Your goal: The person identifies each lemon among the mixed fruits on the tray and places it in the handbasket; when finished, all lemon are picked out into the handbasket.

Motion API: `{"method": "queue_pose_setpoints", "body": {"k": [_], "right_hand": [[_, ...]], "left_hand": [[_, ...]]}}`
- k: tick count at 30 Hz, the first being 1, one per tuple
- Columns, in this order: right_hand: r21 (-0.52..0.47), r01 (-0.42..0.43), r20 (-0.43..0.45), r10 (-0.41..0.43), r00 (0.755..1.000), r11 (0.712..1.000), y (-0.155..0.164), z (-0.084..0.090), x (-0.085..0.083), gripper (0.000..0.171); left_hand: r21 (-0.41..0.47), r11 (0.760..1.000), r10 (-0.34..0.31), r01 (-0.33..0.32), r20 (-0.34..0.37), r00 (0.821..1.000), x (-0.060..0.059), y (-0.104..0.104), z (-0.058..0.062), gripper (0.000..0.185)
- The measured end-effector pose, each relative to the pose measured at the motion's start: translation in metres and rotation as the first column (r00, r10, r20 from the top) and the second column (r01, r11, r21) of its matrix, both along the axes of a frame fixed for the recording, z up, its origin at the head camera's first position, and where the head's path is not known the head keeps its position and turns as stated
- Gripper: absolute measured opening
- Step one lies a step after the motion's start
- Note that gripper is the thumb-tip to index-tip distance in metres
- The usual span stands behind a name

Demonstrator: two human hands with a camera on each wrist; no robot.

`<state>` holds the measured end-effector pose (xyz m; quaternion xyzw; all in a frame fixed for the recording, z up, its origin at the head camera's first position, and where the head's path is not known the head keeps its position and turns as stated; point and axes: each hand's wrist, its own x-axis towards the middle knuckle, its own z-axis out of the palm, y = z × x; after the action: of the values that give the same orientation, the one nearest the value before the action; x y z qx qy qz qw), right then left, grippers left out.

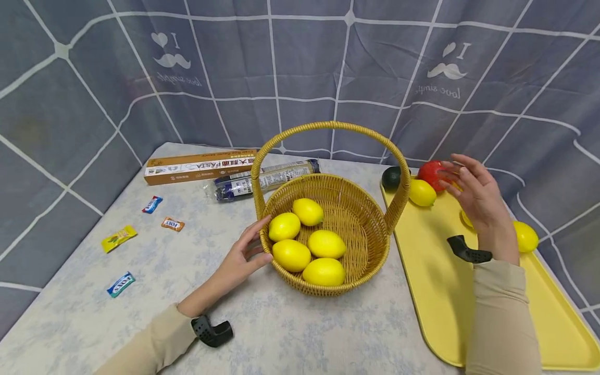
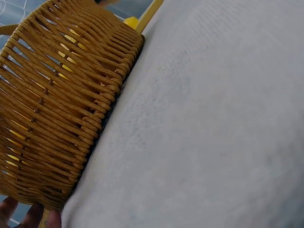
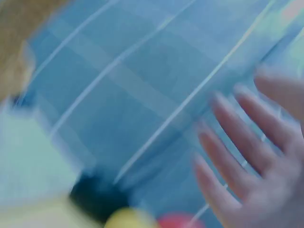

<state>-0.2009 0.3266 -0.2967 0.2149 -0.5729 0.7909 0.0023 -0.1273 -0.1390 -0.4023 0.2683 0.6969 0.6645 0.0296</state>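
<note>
A round wicker basket [image 1: 365,234] with a tall handle stands on the table, holding several lemons [image 1: 326,244] bunched at its left and front. My left hand [image 1: 241,260] touches the basket's left rim with its fingers spread along it. In the left wrist view its fingertips [image 2: 32,216] show beside the basket's woven side [image 2: 61,104]. My right hand [image 1: 483,203] is raised over the yellow tray [image 1: 436,302] with fingers spread and nothing held. Under and beside its fingers are a red round fruit [image 1: 428,174], a lemon [image 1: 423,193] and a dark green fruit [image 1: 391,178].
More lemons, including one lemon [image 1: 525,237] at the tray's right edge, lie near the right wrist. Behind the basket lie a pasta box [image 1: 199,165] and a dark clear-wrapped package [image 1: 267,179]. Several small wrapped candies [image 1: 119,238] are scattered at left. A grey checked curtain [image 1: 309,62] surrounds the table.
</note>
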Motion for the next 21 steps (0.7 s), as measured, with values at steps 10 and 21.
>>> {"method": "queue_pose_setpoints", "body": {"k": [10, 21], "right_hand": [[0.768, 0.296, 0.023, -0.486, 0.873, 0.568, -0.002, -0.057, -0.043, 0.058], [0.856, 0.201, -0.013, -0.368, 0.930, 0.477, -0.026, -0.039, -0.008, 0.063]], "left_hand": [[0.013, 1.000, -0.017, 0.017, 0.007, 1.000, -0.004, 0.005, 0.000, 0.067], [0.005, 1.000, 0.001, -0.001, 0.006, 1.000, 0.000, 0.002, -0.002, 0.066]]}}
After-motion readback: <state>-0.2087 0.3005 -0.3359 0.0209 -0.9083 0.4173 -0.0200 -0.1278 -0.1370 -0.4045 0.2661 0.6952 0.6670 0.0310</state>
